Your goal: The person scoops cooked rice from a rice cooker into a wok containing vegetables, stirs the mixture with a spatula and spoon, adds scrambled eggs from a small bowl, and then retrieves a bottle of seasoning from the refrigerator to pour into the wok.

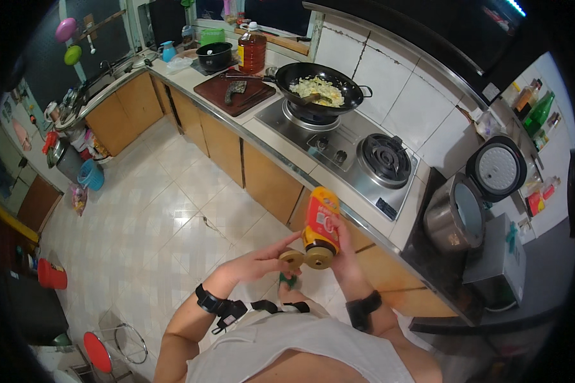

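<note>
My right hand is wrapped around a red and yellow squeeze bottle, which bears writing. The bottle is tilted, its gold-coloured nozzle end towards me. Its hinged flip cap stands open beside the nozzle. My left hand has its fingers at that cap, with the index finger reaching towards the bottle's side. Beyond the bottle, a black wok sits on the left burner of a gas hob. Chopped white and yellow food lies in the wok, with a spatula resting in it.
A cleaver lies on a brown cutting board, left of the wok. Behind it stand a large oil jug and a black pot. An open rice cooker is at the right. A red stool stands lower left.
</note>
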`<state>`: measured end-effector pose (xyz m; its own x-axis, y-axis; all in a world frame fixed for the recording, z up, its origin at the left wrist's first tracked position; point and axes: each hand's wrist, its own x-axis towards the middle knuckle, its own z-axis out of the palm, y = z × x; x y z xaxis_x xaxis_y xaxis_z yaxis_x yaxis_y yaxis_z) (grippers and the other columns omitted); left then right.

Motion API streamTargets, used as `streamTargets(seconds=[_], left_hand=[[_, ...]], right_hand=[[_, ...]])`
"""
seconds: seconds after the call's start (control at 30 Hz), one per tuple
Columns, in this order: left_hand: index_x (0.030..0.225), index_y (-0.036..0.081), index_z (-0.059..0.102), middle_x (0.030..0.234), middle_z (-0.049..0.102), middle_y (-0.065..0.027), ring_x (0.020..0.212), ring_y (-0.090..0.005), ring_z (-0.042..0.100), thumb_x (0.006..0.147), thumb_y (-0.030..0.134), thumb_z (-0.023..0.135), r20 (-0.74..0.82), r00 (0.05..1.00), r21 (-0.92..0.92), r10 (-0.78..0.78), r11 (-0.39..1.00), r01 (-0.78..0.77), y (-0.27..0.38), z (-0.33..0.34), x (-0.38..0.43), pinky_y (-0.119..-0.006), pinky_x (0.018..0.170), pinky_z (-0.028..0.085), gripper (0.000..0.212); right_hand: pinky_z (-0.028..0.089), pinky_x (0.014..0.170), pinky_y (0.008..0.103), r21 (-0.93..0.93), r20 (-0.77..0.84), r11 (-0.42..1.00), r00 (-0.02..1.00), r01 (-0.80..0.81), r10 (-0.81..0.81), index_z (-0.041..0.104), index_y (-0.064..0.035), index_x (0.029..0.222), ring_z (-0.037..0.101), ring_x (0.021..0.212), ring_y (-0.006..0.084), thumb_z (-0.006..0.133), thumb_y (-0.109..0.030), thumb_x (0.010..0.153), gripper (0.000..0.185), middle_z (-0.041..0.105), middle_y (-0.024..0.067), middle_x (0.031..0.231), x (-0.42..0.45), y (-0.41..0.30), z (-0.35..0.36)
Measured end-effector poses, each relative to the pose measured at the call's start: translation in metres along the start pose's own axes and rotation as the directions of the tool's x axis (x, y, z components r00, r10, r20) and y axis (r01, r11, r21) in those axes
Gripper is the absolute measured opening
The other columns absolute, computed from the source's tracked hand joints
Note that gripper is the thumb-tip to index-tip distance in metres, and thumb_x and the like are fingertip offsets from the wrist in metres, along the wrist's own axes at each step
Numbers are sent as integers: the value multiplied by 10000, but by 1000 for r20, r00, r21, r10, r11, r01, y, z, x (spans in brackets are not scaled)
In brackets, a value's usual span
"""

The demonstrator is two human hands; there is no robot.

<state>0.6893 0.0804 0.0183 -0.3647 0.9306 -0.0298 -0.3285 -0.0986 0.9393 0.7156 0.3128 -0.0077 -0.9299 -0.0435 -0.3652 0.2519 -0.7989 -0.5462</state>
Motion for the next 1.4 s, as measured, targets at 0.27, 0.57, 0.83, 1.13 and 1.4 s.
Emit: streamTargets(seconds=[0.27,0.57,0.83,1.13,1.4], left_hand=[[1392,56,320,1218,521,-92,959,-199,568,926,285,569,-275,907,502,319,852,-148,64,-129,136,-328,824,480,575],[1184,39,512,820,592,-123,705,-310,613,794,374,654,-286,812,858,509,-241,454,142,-238,296,-382,579,490,534],[1063,29,549,743,595,-101,655,-288,616,801,207,623,-265,848,864,458,-278,420,172,-277,305,-384,536,482,325],[1048,19,581,720,569,-101,613,-286,592,779,173,652,-222,743,909,631,-142,392,221,-318,251,-373,531,464,317],[1084,24,579,727,557,-97,639,-284,585,795,176,643,-269,723,922,636,-49,385,230,-351,231,-380,554,461,334]], right_hand=[[506,844,407,40,-51,835,836,548,-546,488,-85,1262,598,1013,258,463,-412,928,468,613,86,1132,102,-145,5],[508,866,360,88,-6,470,472,878,-881,500,-37,1204,617,996,220,610,-155,880,362,610,103,1122,210,-319,89],[488,889,330,-462,307,320,487,827,-818,478,-5,1194,601,1004,182,698,-18,787,463,605,105,1127,308,-358,120],[498,880,332,-474,181,318,445,821,-877,474,-15,1180,608,993,189,697,-54,811,433,605,109,1122,382,-369,129],[502,878,340,-533,209,312,479,787,-852,472,-25,1183,608,999,191,692,-39,812,432,605,105,1124,428,-368,142]])
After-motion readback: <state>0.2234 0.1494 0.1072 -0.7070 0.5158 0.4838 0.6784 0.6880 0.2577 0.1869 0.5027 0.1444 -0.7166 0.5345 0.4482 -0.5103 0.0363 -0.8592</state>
